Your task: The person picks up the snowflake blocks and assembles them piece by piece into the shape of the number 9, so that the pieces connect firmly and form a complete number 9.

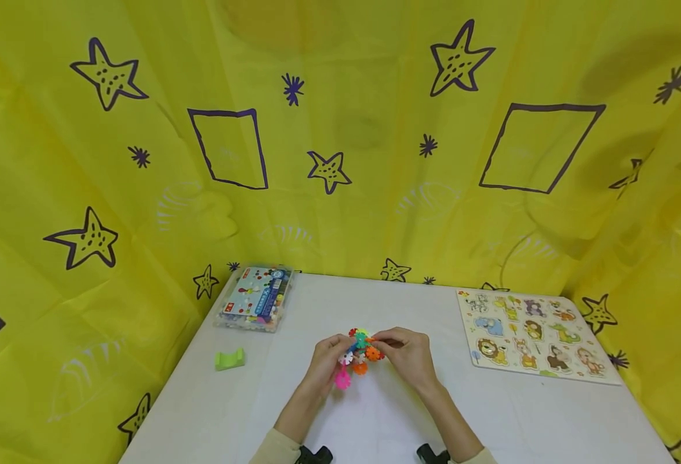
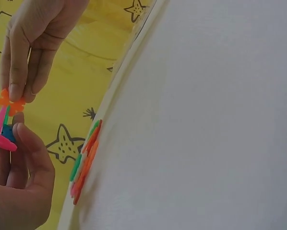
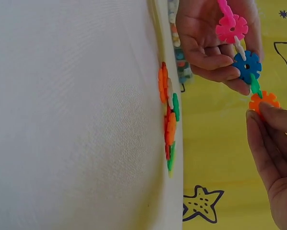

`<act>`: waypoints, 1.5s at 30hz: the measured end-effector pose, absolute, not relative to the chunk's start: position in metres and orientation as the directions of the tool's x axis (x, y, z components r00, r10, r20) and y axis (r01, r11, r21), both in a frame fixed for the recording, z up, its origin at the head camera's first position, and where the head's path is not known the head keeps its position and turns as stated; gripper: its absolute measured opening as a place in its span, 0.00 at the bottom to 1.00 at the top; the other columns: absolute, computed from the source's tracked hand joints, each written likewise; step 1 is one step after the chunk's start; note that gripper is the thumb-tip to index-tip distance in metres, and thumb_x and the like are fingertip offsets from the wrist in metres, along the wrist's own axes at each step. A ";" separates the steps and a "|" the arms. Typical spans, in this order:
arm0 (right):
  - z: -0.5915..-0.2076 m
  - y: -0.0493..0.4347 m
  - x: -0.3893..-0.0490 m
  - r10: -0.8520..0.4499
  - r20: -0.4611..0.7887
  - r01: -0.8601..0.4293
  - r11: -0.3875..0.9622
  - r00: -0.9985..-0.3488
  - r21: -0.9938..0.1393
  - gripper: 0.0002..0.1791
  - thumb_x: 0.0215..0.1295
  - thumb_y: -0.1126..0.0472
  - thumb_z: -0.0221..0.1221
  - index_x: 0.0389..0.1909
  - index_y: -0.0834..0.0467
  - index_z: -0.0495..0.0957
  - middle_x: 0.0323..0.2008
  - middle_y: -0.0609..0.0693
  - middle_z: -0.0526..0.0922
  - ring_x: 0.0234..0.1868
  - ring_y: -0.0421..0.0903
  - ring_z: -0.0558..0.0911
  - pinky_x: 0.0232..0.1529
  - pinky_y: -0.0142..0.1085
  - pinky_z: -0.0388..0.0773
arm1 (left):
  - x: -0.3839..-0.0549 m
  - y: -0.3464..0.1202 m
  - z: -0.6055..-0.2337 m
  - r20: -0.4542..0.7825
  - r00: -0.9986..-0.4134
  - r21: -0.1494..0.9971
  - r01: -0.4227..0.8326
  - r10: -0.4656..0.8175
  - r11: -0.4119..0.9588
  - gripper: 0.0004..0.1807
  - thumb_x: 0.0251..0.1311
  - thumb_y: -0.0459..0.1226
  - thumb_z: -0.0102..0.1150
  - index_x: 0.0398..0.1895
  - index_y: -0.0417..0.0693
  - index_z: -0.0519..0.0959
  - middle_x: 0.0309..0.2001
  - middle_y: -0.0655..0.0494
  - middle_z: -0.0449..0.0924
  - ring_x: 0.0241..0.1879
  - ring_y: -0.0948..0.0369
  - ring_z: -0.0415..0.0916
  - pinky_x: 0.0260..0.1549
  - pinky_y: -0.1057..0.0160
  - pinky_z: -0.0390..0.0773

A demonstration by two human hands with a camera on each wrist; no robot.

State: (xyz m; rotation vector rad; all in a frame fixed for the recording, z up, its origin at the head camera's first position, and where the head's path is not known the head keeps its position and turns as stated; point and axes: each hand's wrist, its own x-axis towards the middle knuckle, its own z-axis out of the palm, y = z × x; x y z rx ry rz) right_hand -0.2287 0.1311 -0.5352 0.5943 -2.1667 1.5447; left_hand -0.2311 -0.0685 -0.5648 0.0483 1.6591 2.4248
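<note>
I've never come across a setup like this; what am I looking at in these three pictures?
There is no robot here: a person works bare-handed. The wide picture comes from a camera worn on the head; the other two come from cameras on the left and right wrists. The left hand holds a chain of linked, notched plastic discs, while the right hand pinches the orange disc at one end. On the white-covered table lie more discs, grouped together. A clear plastic box and a small lime-green piece sit to the left, an animal puzzle board to the right.
</note>
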 end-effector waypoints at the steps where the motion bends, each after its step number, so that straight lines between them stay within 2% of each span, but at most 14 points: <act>1: -0.535 0.131 -0.229 -0.104 0.574 -0.576 0.296 -0.812 -0.762 0.07 0.54 0.70 0.76 0.32 0.58 0.91 0.30 0.51 0.90 0.26 0.46 0.88 0.27 0.27 0.82 | -0.231 -0.069 -0.565 -0.080 -0.978 0.925 -0.144 0.191 -0.351 0.11 0.71 0.36 0.62 0.34 0.36 0.83 0.33 0.51 0.80 0.30 0.63 0.76 0.32 0.70 0.80; 4: -0.534 0.130 -0.230 -0.099 0.597 -0.596 0.296 -0.796 -0.746 0.07 0.53 0.71 0.77 0.31 0.58 0.91 0.30 0.52 0.90 0.25 0.48 0.88 0.26 0.25 0.81 | -0.231 -0.069 -0.565 -0.054 -0.975 0.925 -0.130 0.215 -0.356 0.11 0.73 0.36 0.61 0.35 0.36 0.82 0.34 0.49 0.78 0.31 0.62 0.77 0.33 0.69 0.81; 7: -0.535 0.129 -0.231 -0.112 0.591 -0.596 0.289 -0.799 -0.750 0.07 0.53 0.71 0.76 0.31 0.58 0.91 0.30 0.51 0.91 0.26 0.47 0.89 0.28 0.26 0.82 | -0.233 -0.070 -0.564 -0.042 -0.971 0.929 -0.125 0.234 -0.349 0.09 0.75 0.36 0.59 0.35 0.41 0.80 0.34 0.51 0.79 0.31 0.62 0.78 0.34 0.68 0.82; 10: -0.535 0.128 -0.231 -0.139 0.548 -0.564 0.272 -0.825 -0.780 0.07 0.55 0.71 0.75 0.34 0.60 0.91 0.32 0.51 0.91 0.29 0.46 0.90 0.30 0.29 0.84 | -0.234 -0.072 -0.564 -0.042 -0.969 0.929 -0.128 0.244 -0.347 0.06 0.76 0.35 0.56 0.38 0.43 0.77 0.35 0.52 0.81 0.32 0.61 0.82 0.37 0.66 0.83; 13: -0.535 0.127 -0.231 -0.147 0.488 -0.509 0.302 -0.860 -0.806 0.10 0.56 0.72 0.75 0.39 0.63 0.90 0.35 0.54 0.91 0.31 0.46 0.90 0.33 0.31 0.85 | -0.236 -0.074 -0.563 -0.048 -0.968 0.923 -0.137 0.245 -0.360 0.04 0.76 0.32 0.52 0.43 0.39 0.75 0.37 0.50 0.81 0.33 0.59 0.83 0.39 0.64 0.84; 17: -0.536 0.129 -0.232 -0.138 0.383 -0.404 0.420 -0.914 -0.812 0.13 0.55 0.72 0.75 0.42 0.63 0.89 0.38 0.54 0.91 0.32 0.44 0.89 0.33 0.30 0.84 | -0.236 -0.075 -0.563 -0.070 -0.966 0.912 -0.163 0.249 -0.377 0.07 0.77 0.31 0.49 0.49 0.36 0.74 0.43 0.51 0.77 0.33 0.60 0.79 0.38 0.66 0.82; 23: -0.538 0.135 -0.233 -0.195 0.228 -0.299 0.622 -0.954 -0.723 0.11 0.58 0.67 0.75 0.42 0.59 0.90 0.40 0.50 0.90 0.33 0.41 0.86 0.32 0.31 0.81 | -0.235 -0.074 -0.564 -0.111 -0.948 0.893 -0.228 0.299 -0.389 0.10 0.78 0.35 0.52 0.50 0.38 0.79 0.38 0.55 0.77 0.30 0.65 0.71 0.30 0.71 0.75; 28: -0.543 0.136 -0.232 -0.269 0.148 -0.300 0.711 -0.952 -0.636 0.14 0.57 0.64 0.76 0.45 0.60 0.89 0.39 0.50 0.87 0.32 0.39 0.81 0.32 0.35 0.80 | -0.234 -0.074 -0.565 -0.113 -0.936 0.910 -0.232 0.333 -0.344 0.22 0.76 0.40 0.58 0.56 0.24 0.77 0.31 0.57 0.76 0.28 0.66 0.69 0.27 0.73 0.72; 32: -0.548 0.131 -0.234 -0.319 0.145 -0.344 0.754 -0.937 -0.560 0.17 0.56 0.62 0.77 0.46 0.60 0.88 0.31 0.46 0.83 0.31 0.40 0.77 0.33 0.38 0.77 | -0.233 -0.077 -0.567 -0.120 -0.932 0.926 -0.229 0.342 -0.300 0.27 0.75 0.41 0.60 0.60 0.20 0.75 0.27 0.59 0.73 0.26 0.67 0.67 0.25 0.72 0.69; 36: -0.550 0.126 -0.236 -0.333 0.153 -0.362 0.774 -0.930 -0.519 0.16 0.55 0.63 0.77 0.45 0.60 0.88 0.27 0.45 0.78 0.27 0.41 0.73 0.28 0.37 0.73 | -0.232 -0.078 -0.567 -0.118 -0.933 0.932 -0.222 0.340 -0.286 0.27 0.75 0.42 0.60 0.60 0.22 0.75 0.27 0.59 0.72 0.26 0.66 0.66 0.26 0.71 0.69; 41: -0.550 0.125 -0.239 -0.317 0.157 -0.353 0.805 -0.935 -0.476 0.12 0.59 0.62 0.75 0.43 0.60 0.88 0.29 0.46 0.78 0.28 0.41 0.73 0.28 0.37 0.73 | -0.234 -0.078 -0.567 -0.117 -0.942 0.938 -0.209 0.316 -0.275 0.28 0.77 0.47 0.57 0.56 0.24 0.75 0.31 0.56 0.74 0.30 0.64 0.69 0.30 0.70 0.73; 45: -0.548 0.129 -0.241 -0.287 0.170 -0.334 0.793 -0.943 -0.510 0.07 0.66 0.64 0.70 0.42 0.61 0.88 0.32 0.48 0.82 0.31 0.42 0.76 0.33 0.39 0.77 | -0.236 -0.078 -0.566 -0.125 -0.949 0.937 -0.209 0.290 -0.279 0.29 0.78 0.49 0.55 0.60 0.27 0.74 0.36 0.55 0.75 0.33 0.62 0.69 0.31 0.70 0.73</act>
